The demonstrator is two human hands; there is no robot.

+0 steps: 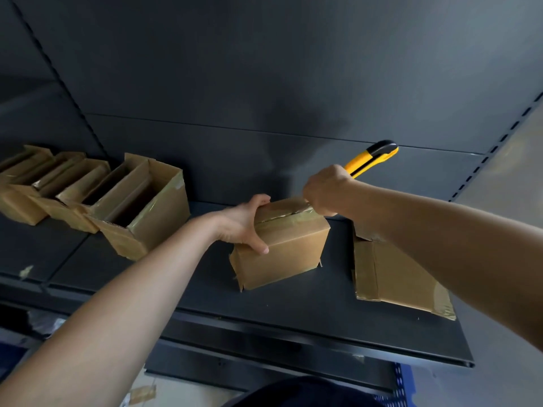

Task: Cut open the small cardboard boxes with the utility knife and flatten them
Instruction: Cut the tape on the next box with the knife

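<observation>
A small taped cardboard box [291, 254] stands on the dark metal shelf [293, 312] in the middle. My left hand [245, 226] grips its left end, thumb on the front face and fingers over the top. My right hand [324, 190] grips a yellow and black utility knife [371, 158] at the box's top far right corner, over the taped seam. The blade is hidden behind my hand. A flattened box [393, 277] lies on the shelf at the right, partly under my right forearm.
Several opened cardboard boxes [141, 207] stand in a row at the left of the shelf. The shelf's dark back panel [264, 83] rises close behind. Slotted uprights [496, 148] run at the right. Tape scraps lie on the floor below.
</observation>
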